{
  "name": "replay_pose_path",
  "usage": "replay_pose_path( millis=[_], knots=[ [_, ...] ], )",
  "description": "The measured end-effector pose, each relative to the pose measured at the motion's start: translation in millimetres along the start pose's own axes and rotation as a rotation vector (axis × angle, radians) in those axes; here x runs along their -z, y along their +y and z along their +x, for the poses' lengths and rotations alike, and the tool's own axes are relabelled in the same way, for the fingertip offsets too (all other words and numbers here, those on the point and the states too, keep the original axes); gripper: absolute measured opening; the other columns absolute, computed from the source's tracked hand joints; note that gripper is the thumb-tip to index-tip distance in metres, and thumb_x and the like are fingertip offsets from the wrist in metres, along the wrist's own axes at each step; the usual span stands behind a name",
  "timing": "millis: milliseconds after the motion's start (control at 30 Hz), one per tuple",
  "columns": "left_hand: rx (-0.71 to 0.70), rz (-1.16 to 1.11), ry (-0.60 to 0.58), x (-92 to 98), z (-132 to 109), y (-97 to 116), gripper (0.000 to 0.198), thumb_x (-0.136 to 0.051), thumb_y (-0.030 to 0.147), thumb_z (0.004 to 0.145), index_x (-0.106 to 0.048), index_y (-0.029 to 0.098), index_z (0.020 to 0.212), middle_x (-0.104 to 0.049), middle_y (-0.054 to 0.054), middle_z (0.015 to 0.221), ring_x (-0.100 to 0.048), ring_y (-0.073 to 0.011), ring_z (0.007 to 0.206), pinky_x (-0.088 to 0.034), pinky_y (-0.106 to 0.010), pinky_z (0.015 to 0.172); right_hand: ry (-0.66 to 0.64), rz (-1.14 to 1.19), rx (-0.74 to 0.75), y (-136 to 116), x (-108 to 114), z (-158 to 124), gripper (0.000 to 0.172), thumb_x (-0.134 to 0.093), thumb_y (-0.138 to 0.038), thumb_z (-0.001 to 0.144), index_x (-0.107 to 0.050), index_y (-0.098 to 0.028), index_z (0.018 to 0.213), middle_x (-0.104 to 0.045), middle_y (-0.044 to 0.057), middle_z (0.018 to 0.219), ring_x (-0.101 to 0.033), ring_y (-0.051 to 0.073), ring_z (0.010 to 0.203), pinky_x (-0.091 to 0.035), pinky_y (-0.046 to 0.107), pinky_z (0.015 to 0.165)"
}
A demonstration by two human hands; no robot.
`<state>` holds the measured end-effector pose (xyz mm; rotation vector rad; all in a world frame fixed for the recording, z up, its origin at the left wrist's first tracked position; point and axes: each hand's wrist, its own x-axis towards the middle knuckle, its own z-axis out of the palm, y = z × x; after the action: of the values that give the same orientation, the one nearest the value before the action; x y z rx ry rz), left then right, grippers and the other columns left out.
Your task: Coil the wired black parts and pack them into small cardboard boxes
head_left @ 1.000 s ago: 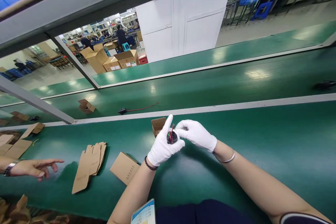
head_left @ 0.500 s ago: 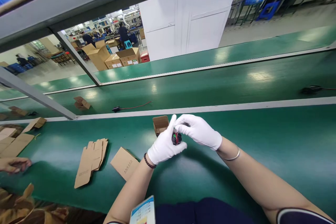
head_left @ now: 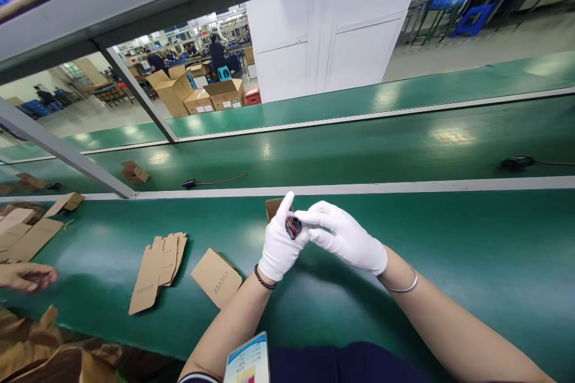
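Observation:
In my gloved left hand [head_left: 283, 245] sits a small black device [head_left: 293, 227] with red wire wound against it, the fingers closed around it and the thumb pointing up. My gloved right hand [head_left: 344, 236] meets it from the right, index finger and thumb bent at the device's side; the exact contact is partly hidden by the gloves. Just behind my left hand stands an open small cardboard box [head_left: 272, 208], mostly covered by that hand. A closed flat carton [head_left: 217, 278] lies to the left of my left forearm.
Flattened cartons [head_left: 159, 269] lie further left, near another person's bare hand [head_left: 29, 277]. Beyond the pale rail [head_left: 359, 187], the green belt carries a black device with a red lead [head_left: 189, 183], another device [head_left: 517, 162] and a small box [head_left: 133, 172]. A metal post [head_left: 67, 149] slants at left.
Both hands have turned the black device and drawn closer together around it. My left hand now covers more of the open box. On the belt, the black devices and small box have shifted left.

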<state>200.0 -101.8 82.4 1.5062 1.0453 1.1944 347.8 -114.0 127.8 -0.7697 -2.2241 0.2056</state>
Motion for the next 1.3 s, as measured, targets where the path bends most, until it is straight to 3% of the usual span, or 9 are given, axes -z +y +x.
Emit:
replay_pose_path(
  millis=[167, 300, 400, 567, 833, 933, 1033, 1133, 1300],
  knots=[
    [-0.014, -0.007, 0.215, -7.9, -1, -7, 0.087, -0.062, 0.042, 0.071, -0.013, 0.028, 0.142, -0.057, -0.001, 0.098, -0.053, -0.0009, 0.078, -0.047, -0.013, 0.075, 0.046, -0.151, -0.161, -7, -18, 3, 0.056, -0.073, -0.049, 0.068, -0.062, -0.017, 0.113, -0.059, 0.005, 0.084, -0.053, 0.014, 0.076, -0.043, 0.027, 0.072],
    [-0.114, -0.024, 0.244, -16.3, -3, -16, 0.098, -0.057, 0.039, 0.075, 0.012, 0.026, 0.142, -0.050, -0.006, 0.112, -0.055, -0.0040, 0.088, -0.051, -0.019, 0.083, 0.130, -0.308, -0.160, -7, -32, 3, 0.042, -0.057, -0.049, 0.084, -0.061, -0.019, 0.113, -0.058, 0.003, 0.074, -0.051, 0.012, 0.067, -0.039, 0.024, 0.064],
    [-0.165, 0.106, 0.313, -20.6, 0, -27, 0.086, -0.052, 0.043, 0.077, -0.002, 0.020, 0.143, -0.048, -0.011, 0.119, -0.053, -0.0081, 0.101, -0.050, -0.026, 0.095, 0.150, -0.459, -0.121, -4, -36, 4, 0.039, -0.045, -0.045, 0.092, -0.060, -0.015, 0.110, -0.060, 0.004, 0.077, -0.052, 0.012, 0.067, -0.038, 0.024, 0.062],
    [-0.296, 0.270, 0.466, -20.1, 12, -49, 0.068, -0.045, 0.046, 0.080, -0.025, 0.011, 0.136, -0.051, -0.014, 0.116, -0.054, -0.0102, 0.101, -0.050, -0.023, 0.089, -0.021, -0.558, -0.201, 0, -33, 13, 0.038, -0.043, -0.044, 0.092, -0.058, -0.018, 0.116, -0.061, 0.005, 0.089, -0.054, 0.016, 0.073, -0.038, 0.026, 0.061],
    [-0.489, 0.778, 0.744, -13.7, 33, -69, 0.053, -0.053, 0.024, 0.073, -0.045, 0.017, 0.125, -0.050, -0.011, 0.120, -0.044, -0.0184, 0.120, -0.042, -0.037, 0.106, -0.190, -0.276, -0.263, 28, -37, 32, 0.029, -0.050, -0.027, 0.088, -0.057, -0.016, 0.114, -0.060, 0.005, 0.112, -0.055, 0.015, 0.096, -0.042, 0.026, 0.080],
    [-0.402, 0.709, 0.603, -8.8, 34, -75, 0.073, -0.064, 0.035, 0.066, -0.037, 0.018, 0.132, -0.033, -0.014, 0.138, -0.033, -0.0239, 0.133, -0.036, -0.043, 0.114, -0.251, -0.294, -0.264, 43, -38, 33, 0.028, -0.051, -0.024, 0.087, -0.057, -0.015, 0.113, -0.060, 0.004, 0.111, -0.054, 0.015, 0.097, -0.041, 0.027, 0.082],
    [-0.188, 0.434, 0.329, 2.1, 32, -82, 0.119, -0.075, 0.040, 0.056, 0.003, 0.016, 0.144, -0.010, -0.017, 0.149, -0.017, -0.0257, 0.143, -0.026, -0.046, 0.122, -0.385, -0.431, -0.238, 47, -34, 37, 0.024, -0.052, -0.023, 0.085, -0.058, -0.015, 0.107, -0.061, 0.005, 0.105, -0.055, 0.018, 0.092, -0.041, 0.029, 0.077],
    [0.046, 0.117, 0.072, 14.1, 34, -85, 0.124, -0.071, 0.027, 0.060, 0.025, 0.020, 0.139, -0.022, -0.015, 0.148, -0.033, -0.0183, 0.137, -0.032, -0.041, 0.120, -0.627, -0.579, -0.169, 38, -30, 45, 0.022, -0.051, -0.022, 0.085, -0.059, -0.013, 0.103, -0.060, 0.009, 0.099, -0.057, 0.022, 0.087, -0.039, 0.031, 0.069],
    [0.172, 0.068, -0.064, 21.3, 41, -71, 0.073, -0.071, 0.019, 0.059, -0.042, 0.021, 0.126, -0.056, -0.005, 0.121, -0.054, -0.0129, 0.111, -0.045, -0.033, 0.108, -0.944, -0.710, -0.207, 28, -44, 71, 0.020, -0.050, -0.014, 0.082, -0.064, -0.008, 0.094, -0.062, 0.015, 0.093, -0.060, 0.029, 0.086, -0.043, 0.039, 0.071]
  ],
)
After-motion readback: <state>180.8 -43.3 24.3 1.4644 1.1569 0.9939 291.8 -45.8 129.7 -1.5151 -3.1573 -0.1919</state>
